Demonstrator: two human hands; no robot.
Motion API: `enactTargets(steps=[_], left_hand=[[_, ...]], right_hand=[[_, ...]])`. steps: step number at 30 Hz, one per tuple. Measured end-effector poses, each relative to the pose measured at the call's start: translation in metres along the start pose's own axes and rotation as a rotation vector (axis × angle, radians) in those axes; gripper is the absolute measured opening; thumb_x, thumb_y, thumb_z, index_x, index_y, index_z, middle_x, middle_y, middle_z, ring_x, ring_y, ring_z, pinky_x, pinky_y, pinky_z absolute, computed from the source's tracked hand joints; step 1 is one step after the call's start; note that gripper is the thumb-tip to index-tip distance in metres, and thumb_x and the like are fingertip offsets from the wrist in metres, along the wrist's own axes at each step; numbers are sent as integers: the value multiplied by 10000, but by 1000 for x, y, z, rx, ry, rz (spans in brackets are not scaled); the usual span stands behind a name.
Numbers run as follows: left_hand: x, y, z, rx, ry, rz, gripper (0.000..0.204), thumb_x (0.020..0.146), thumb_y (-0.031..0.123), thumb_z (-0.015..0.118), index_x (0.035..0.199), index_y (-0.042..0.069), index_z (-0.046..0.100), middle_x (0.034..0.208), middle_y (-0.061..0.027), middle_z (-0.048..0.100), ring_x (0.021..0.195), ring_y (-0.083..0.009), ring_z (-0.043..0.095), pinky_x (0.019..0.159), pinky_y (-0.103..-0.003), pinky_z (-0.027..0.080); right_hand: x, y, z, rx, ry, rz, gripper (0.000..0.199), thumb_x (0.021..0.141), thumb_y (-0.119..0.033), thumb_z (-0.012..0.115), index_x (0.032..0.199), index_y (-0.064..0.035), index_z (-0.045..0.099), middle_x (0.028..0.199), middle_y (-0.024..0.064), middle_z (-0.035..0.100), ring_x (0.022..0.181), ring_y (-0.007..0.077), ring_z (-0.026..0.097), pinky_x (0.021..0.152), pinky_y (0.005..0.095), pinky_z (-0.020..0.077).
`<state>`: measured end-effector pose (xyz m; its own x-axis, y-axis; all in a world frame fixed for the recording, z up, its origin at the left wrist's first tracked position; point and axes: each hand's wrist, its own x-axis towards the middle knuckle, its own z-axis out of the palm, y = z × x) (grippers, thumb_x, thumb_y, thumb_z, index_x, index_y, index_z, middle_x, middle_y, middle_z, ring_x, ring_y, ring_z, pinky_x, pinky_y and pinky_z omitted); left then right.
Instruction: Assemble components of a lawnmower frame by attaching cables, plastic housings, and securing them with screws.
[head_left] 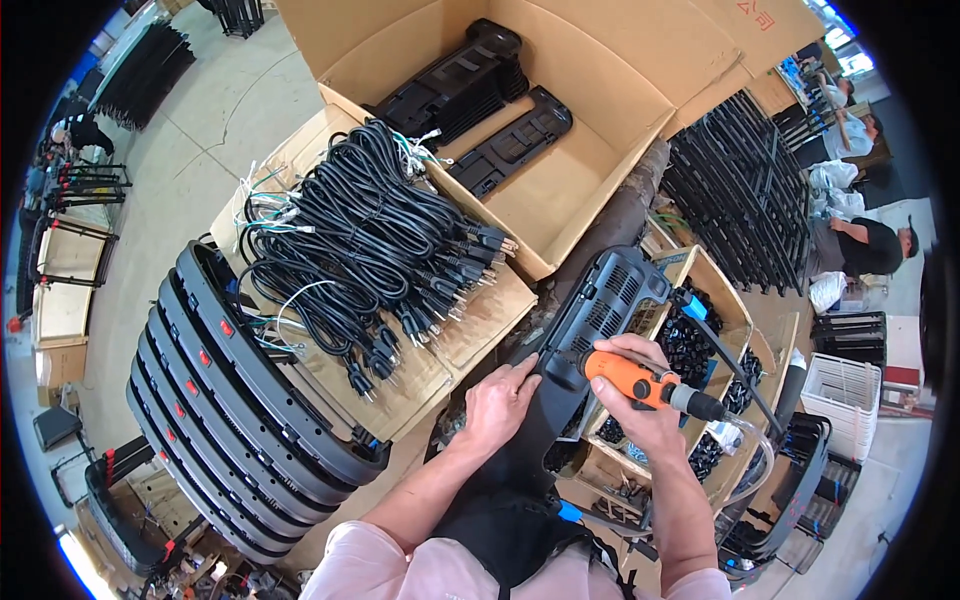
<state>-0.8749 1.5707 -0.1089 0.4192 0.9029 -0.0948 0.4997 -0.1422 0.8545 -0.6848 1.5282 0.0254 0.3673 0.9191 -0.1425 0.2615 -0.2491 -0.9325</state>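
My right hand (pixel 645 405) is wrapped round an orange air screwdriver (pixel 612 376) with a clear hose at its back end. The tool's front end meets a long black plastic cover (pixel 612 300) with vent slots, which lies slanting before me. My left hand (pixel 500 405) presses on the near left edge of this cover, index finger stretched along it and the other fingers bent. The tool's tip and any screw under it are hidden.
Bundled black power cords (pixel 370 220) lie on cardboard to the left, above stacked curved black frames (pixel 250 400). An open carton (pixel 600 190) holds more black covers. Bins of small black parts (pixel 690 335) stand on the right. A person (pixel 865 245) is at far right.
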Motion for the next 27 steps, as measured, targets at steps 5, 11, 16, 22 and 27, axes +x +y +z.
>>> enactTargets(steps=[5,11,16,22,27], left_hand=[[-1,-1,-3,-44,4,-16,338,952,209,747,1263,75,747,913,-148,715,833,-354,711,734,-448,569],[0,-2,-4,-90,-23,-42,336,956,196,736,1266,64,742,968,-167,732,898,-364,719,777,-447,575],[0,-5,-5,-115,-34,-39,358,959,207,731,1286,63,730,1013,-172,739,934,-370,721,799,-444,579],[-3,-11,-4,-151,-64,-58,363,975,219,707,1303,63,721,1093,-182,748,1023,-374,719,877,-441,577],[-1,-11,-3,-161,-72,-59,381,975,236,707,1310,54,715,1162,-195,745,1065,-375,716,911,-440,573]], right_hand=[[5,-5,7,-78,-37,30,457,866,-88,837,1284,-55,655,1257,102,725,1168,214,705,1050,355,548],[10,-4,16,-177,-78,-20,465,866,-96,841,1287,-64,647,1234,108,739,1132,217,729,1000,349,575],[12,4,23,-180,-123,-38,392,862,-86,840,1216,-58,673,1243,128,745,1052,199,754,943,335,601],[10,8,25,-215,-133,-67,340,859,-76,837,1165,-54,691,1234,132,748,1055,189,747,948,336,598],[14,13,26,-171,-112,-90,333,858,-72,835,1160,-51,696,1216,123,753,1035,181,747,933,324,595]])
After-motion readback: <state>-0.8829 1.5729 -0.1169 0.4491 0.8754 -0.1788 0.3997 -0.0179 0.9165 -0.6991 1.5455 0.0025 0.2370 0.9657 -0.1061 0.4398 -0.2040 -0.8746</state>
